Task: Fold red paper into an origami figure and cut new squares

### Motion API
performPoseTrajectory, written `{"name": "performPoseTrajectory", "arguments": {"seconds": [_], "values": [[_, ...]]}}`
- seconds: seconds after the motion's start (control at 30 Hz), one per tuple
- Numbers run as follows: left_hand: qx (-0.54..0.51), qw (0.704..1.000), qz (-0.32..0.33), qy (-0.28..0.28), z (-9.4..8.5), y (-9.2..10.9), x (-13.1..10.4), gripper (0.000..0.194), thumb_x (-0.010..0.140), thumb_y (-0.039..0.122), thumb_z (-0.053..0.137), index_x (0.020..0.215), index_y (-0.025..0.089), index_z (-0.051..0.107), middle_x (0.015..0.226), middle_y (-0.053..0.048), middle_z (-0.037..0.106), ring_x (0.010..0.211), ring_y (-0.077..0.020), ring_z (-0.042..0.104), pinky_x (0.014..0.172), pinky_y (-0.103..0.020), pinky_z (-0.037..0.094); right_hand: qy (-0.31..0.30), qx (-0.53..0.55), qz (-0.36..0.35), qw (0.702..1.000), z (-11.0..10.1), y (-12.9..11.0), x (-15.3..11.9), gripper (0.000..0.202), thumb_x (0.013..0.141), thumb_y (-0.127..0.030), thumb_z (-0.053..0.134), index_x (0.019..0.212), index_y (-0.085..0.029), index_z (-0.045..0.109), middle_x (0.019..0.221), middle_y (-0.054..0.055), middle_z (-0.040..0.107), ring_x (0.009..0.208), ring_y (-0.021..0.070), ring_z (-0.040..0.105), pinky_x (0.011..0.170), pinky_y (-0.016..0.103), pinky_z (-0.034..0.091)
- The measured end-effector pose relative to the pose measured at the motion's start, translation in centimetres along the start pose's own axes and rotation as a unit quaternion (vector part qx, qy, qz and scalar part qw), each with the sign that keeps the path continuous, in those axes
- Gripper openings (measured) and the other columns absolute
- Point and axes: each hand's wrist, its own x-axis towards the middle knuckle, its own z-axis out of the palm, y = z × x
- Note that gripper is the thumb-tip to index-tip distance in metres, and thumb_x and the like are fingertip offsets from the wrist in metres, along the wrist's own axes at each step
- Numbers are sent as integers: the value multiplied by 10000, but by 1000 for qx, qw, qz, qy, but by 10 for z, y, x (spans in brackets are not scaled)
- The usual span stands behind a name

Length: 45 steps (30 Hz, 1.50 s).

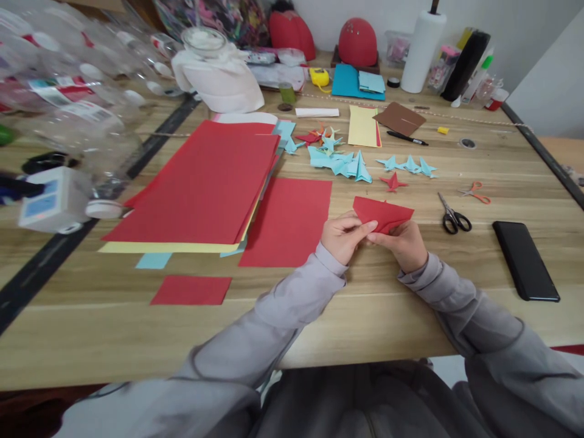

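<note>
Both hands pinch a small folded piece of red paper (pixel 382 212), held just over the table. My left hand (pixel 343 236) grips its lower left side, thumb on the near face. At the lower right, my right hand (pixel 401 243) closes on it with the thumb in front; the other fingers are partly hidden behind the paper. Beyond the hands lie a red folded paper star (pixel 393 182) and several light-blue folded paper shapes (pixel 341 163). A flat red sheet (pixel 292 222) rests left of my left hand.
A large stack of red sheets (pixel 201 182) covers the left middle. Black-handled scissors (pixel 451 216), small orange-handled scissors (pixel 477 193) and a black phone (pixel 524 261) lie on the right. Plastic bottles (pixel 86 128) crowd the far left. A white bottle-shaped roll (pixel 422 52) stands at the back.
</note>
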Motion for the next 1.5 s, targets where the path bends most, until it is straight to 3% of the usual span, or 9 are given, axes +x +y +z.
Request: {"name": "performPoseTrajectory", "arguments": {"seconds": [0.1, 0.33, 0.63, 0.97, 1.1, 1.27, 1.37, 1.5], "values": [[12, 1000, -3, 2, -1, -2, 1, 412, 704, 438, 717, 418, 172, 585, 412, 17, 482, 396, -71, 418, 390, -225, 316, 6, 3, 9, 1000, 0, 1, 0, 229, 557, -324, 858, 641, -169, 711, 613, 19, 705, 535, 135, 614, 529, 256, 528], [18, 996, 25, 85, -2, -5, 4, 426, 620, 435, 780, 409, 174, 519, 430, 35, 471, 437, -82, 452, 400, -221, 329, 3, 34, 49, 998, 4, 0, -1, 264, 539, -320, 857, 686, -159, 708, 643, 12, 698, 509, 105, 577, 451, 223, 518], [17, 997, 34, 69, -5, -1, 6, 491, 748, 444, 676, 374, 170, 510, 486, 5, 527, 437, -73, 468, 394, -214, 339, -9, 42, 56, 998, 8, -5, -2, 275, 519, -299, 861, 685, -149, 700, 622, 10, 686, 480, 97, 557, 416, 218, 506], [-25, 995, -69, 72, -5, -8, 9, 635, 787, 642, 530, 354, 179, 490, 318, 8, 448, 288, -70, 394, 330, -219, 283, -16, 31, 60, 998, 5, -1, -2, 239, 546, -316, 853, 677, -162, 725, 616, 18, 699, 462, 103, 568, 440, 225, 503], [-60, 993, -66, 77, -6, -8, 10, 637, 763, 691, 514, 391, 174, 515, 343, 2, 478, 299, -73, 418, 332, -214, 307, -11, 42, 54, 998, 3, 3, -2, 226, 556, -312, 852, 683, -174, 726, 628, 13, 699, 482, 104, 568, 444, 222, 495], [-53, 996, -63, 29, -6, 1, 6, 459, 598, 548, 759, 447, 168, 549, 372, 21, 506, 327, -75, 442, 346, -204, 326, -6, 77, 45, 996, 2, 7, 0, 215, 573, -308, 848, 704, -189, 727, 666, 8, 711, 532, 111, 588, 456, 218, 501], [-42, 996, -79, 22, -7, 1, 5, 437, 643, 493, 738, 426, 165, 547, 371, 14, 507, 338, -74, 449, 360, -201, 334, 27, 127, 59, 990, 3, 6, 1, 235, 614, -374, 822, 726, -191, 726, 660, 7, 708, 533, 108, 592, 457, 214, 507], [-57, 993, -98, 27, -8, -7, 8, 479, 691, 537, 680, 421, 165, 548, 372, 1, 514, 338, -74, 449, 362, -204, 339, 74, 151, 68, 983, 3, 6, 2, 306, 610, -453, 807, 656, -171, 701, 608, 11, 691, 484, 106, 576, 434, 225, 505]]}}
